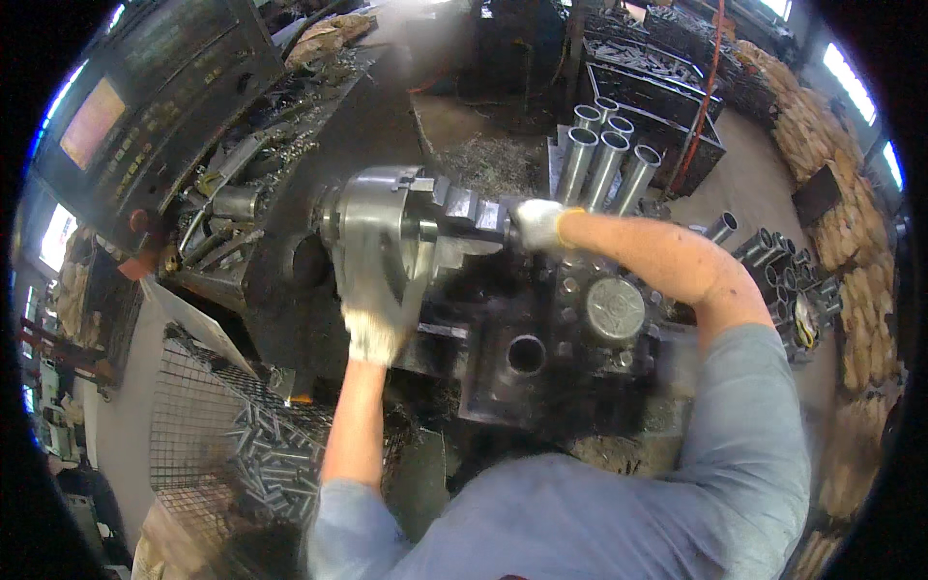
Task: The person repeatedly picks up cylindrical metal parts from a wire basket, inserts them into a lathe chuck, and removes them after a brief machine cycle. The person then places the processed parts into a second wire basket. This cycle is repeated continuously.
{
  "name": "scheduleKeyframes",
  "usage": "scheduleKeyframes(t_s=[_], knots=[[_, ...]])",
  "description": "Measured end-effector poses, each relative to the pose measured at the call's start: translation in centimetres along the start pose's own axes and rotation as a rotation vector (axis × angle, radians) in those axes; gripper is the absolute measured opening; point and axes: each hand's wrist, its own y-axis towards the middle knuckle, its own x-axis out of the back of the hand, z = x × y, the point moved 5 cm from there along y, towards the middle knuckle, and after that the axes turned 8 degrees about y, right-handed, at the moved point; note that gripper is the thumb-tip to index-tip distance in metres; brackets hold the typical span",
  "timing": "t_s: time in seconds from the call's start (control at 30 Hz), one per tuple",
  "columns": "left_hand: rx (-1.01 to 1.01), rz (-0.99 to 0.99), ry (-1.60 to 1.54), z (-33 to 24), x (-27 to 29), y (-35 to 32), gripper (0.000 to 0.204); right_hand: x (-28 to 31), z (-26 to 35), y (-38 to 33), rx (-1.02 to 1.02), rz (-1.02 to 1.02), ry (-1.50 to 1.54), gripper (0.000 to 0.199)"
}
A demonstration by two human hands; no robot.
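A round steel lathe chuck [382,237] with stepped jaws sits in the middle of a dark machine. My left hand [372,329], in a white glove, presses against the chuck's lower rim. My right hand [537,224], also gloved, is closed at the chuck's right side, on what looks like a short metal part [483,215] held in the jaws; blur hides the exact grip. A dark tool block [561,338] with a round hole and a grey disc lies just below my right forearm.
A control panel [145,97] with a lit screen stands at upper left. Several steel tubes [604,159] stand behind the chuck, more tubes [773,256] at right. A mesh basket [242,454] with small cut metal pieces lies lower left. Crates [657,87] sit far back.
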Motion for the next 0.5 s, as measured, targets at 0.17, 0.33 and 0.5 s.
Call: scheduleKeyframes(t_s=[0.17,0.33,0.5], knots=[[-0.084,0.019,0.175,2.5,-6.0,6.0,0.076,-3.2,-5.3,2.2,-0.014,0.537,0.43,0.045],[-0.079,-0.005,0.117,2.8,-6.2,5.2,0.073,-1.9,-4.9,1.5,0.032,0.316,0.225,0.053],[-0.159,-0.112,0.071,3.3,-6.3,5.1,0.072,2.5,-3.9,-6.4,-0.215,-0.037,-0.464,0.051]])
